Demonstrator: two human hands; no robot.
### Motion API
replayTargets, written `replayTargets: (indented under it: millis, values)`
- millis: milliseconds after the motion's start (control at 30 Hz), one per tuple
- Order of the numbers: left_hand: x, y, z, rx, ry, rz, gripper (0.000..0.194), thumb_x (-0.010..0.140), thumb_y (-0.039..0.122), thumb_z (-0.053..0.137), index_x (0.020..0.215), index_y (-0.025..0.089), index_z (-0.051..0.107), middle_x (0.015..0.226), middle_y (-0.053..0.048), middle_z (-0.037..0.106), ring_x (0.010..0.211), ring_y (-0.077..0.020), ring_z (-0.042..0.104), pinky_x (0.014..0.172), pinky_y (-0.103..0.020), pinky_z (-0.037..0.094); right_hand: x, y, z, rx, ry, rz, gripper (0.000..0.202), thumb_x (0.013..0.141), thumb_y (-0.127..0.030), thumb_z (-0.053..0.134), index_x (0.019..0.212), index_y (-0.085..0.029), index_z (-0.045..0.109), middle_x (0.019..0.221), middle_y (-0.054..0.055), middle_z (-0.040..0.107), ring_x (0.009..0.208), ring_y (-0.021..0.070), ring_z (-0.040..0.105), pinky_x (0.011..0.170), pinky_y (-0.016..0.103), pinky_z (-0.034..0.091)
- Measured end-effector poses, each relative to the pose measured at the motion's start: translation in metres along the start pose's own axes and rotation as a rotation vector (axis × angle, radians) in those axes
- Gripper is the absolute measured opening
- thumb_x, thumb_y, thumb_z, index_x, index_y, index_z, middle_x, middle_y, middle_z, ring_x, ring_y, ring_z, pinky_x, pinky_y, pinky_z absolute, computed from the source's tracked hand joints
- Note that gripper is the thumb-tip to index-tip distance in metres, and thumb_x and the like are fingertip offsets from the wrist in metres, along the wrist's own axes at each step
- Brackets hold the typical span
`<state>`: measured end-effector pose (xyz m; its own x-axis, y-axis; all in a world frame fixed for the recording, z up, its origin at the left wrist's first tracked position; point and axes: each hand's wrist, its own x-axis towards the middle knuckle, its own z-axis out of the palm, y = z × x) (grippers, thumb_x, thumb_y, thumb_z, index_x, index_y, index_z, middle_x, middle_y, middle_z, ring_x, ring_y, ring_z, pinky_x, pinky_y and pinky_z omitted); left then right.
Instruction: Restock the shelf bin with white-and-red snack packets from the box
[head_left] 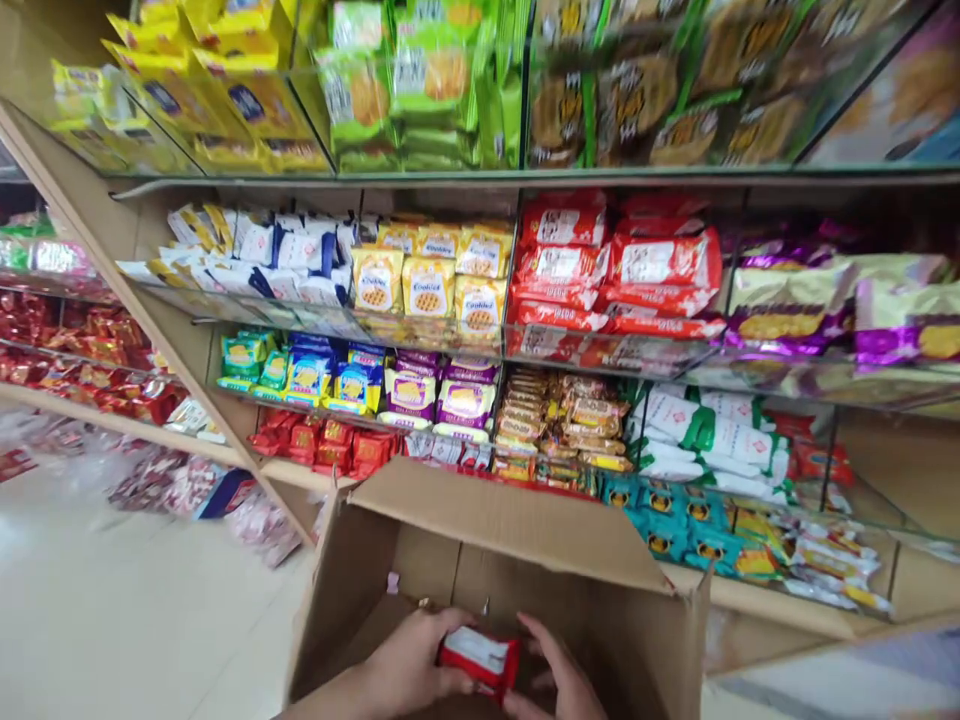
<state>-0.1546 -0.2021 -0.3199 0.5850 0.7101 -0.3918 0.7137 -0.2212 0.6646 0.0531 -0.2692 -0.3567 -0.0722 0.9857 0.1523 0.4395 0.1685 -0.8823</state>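
Red packet (480, 655): in the opening of the carton (510, 520) before you
Long axis: crosswise, right end slightly lower
Your left fingers (454, 683): holding its left end
Your right fingers (551, 648): wide, at its right end

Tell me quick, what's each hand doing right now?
Left hand: closed on a red packet.
Right hand: open, fingers curved beside it; contact unclear.

Bright, fairly even indoor light, src out of view. Cardboard box (510, 520) int. dim & shadowed vs. its lit flap. Floor (150, 610) L of box has pale glare. Shiny highlights on wrappers (664, 260) above box. Wide-angle distortion, stretched far L & R of box. Approx. everything soft; top-row packs (637, 95) well above box blurriest.
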Motion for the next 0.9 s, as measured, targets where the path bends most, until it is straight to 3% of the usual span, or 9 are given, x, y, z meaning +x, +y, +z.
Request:
replayTargets:
  millis: [133,200,267,367,467,567,700,800,900]
  values:
    - [-0.007,0.012,0.033,-0.315,0.03,0.079,0.061,0.064,0.043,0.064,0.117,0.019,0.043,0.087,-0.002,0.063,0.074,-0.0143,0.056,0.066,-0.022,0.041,-0.009,-0.01,0.001,0.175,-0.21,0.204,0.024,0.075,-0.032,0.054,0.093,-0.018,0.061,0.089,0.005,0.066,0.081,0.0194,0.061,0.073,0.029,0.047]
    - [-0.007,0.012,0.043,-0.551,0.019,0.052,0.054,0.069,0.043,0.058,0.113,0.015,0.043,0.078,-0.002,0.062,0.067,-0.0125,0.055,0.06,-0.021,0.04,-0.011,-0.011,-0.004,0.199,-0.197,0.265,0.024,0.074,-0.034,0.055,0.09,-0.017,0.062,0.088,0.006,0.066,0.081,0.0203,0.06,0.074,0.031,0.045]
    - [-0.006,0.014,0.044,-0.74,0.023,0.033,0.038,0.071,0.041,0.058,0.096,0.013,0.049,0.071,-0.001,0.06,0.062,-0.0107,0.053,0.057,-0.021,0.039,-0.012,-0.012,-0.01,0.259,-0.131,0.318,0.028,0.072,-0.036,0.058,0.092,-0.017,0.061,0.09,0.007,0.065,0.085,0.0214,0.059,0.077,0.032,0.044]
    - [-0.003,0.026,0.034,-0.866,0.128,0.048,0.03,0.066,0.036,0.065,0.079,0.013,0.051,0.067,-0.001,0.061,0.059,-0.0097,0.053,0.057,-0.021,0.039,-0.012,-0.019,-0.02,0.47,0.0,0.38,0.032,0.073,-0.037,0.058,0.098,-0.018,0.056,0.092,0.007,0.064,0.086,0.0208,0.059,0.076,0.032,0.046]
    - [-0.001,0.044,0.019,-0.966,0.177,0.092,0.028,0.066,0.034,0.066,0.08,0.014,0.052,0.069,-0.001,0.063,0.062,-0.0112,0.056,0.062,-0.023,0.042,-0.008,-0.03,-0.031,0.63,0.072,0.386,0.026,0.075,-0.035,0.057,0.094,-0.018,0.055,0.091,0.007,0.064,0.081,0.0193,0.059,0.066,0.029,0.049]
    - [-0.004,0.062,0.006,-0.984,0.199,0.097,0.03,0.069,0.036,0.063,0.088,0.014,0.054,0.078,-0.004,0.063,0.071,-0.0134,0.058,0.062,-0.023,0.044,-0.004,-0.042,-0.04,0.623,0.162,0.336,0.022,0.074,-0.031,0.059,0.093,-0.019,0.056,0.093,0.007,0.063,0.078,0.0181,0.059,0.063,0.028,0.05]
    - [-0.012,0.089,-0.012,-1.147,0.019,-0.016,0.038,0.078,0.048,0.047,0.099,0.017,0.052,0.091,-0.007,0.06,0.071,-0.0146,0.06,0.056,-0.023,0.045,-0.002,-0.06,-0.052,0.485,0.274,0.116,0.017,0.073,-0.022,0.061,0.09,-0.021,0.059,0.1,0.007,0.061,0.094,0.0203,0.057,0.077,0.033,0.049]
    - [-0.015,0.108,-0.026,-1.287,0.033,0.04,0.028,0.074,0.034,0.058,0.096,0.017,0.052,0.089,-0.005,0.06,0.074,-0.0134,0.06,0.066,-0.025,0.047,-0.003,-0.076,-0.06,0.396,0.283,-0.089,0.021,0.07,-0.015,0.061,0.09,-0.024,0.06,0.112,0.008,0.056,0.106,0.0232,0.05,0.084,0.038,0.046]
    - [-0.014,0.12,-0.036,-1.291,0.145,0.208,0.034,0.067,0.016,0.066,0.098,0.019,0.052,0.098,-0.004,0.058,0.081,-0.0123,0.057,0.073,-0.024,0.046,0.0,-0.088,-0.062,0.394,0.244,-0.091,0.032,0.07,-0.017,0.062,0.101,-0.025,0.057,0.134,0.008,0.035,0.121,0.0264,0.035,0.09,0.041,0.041]
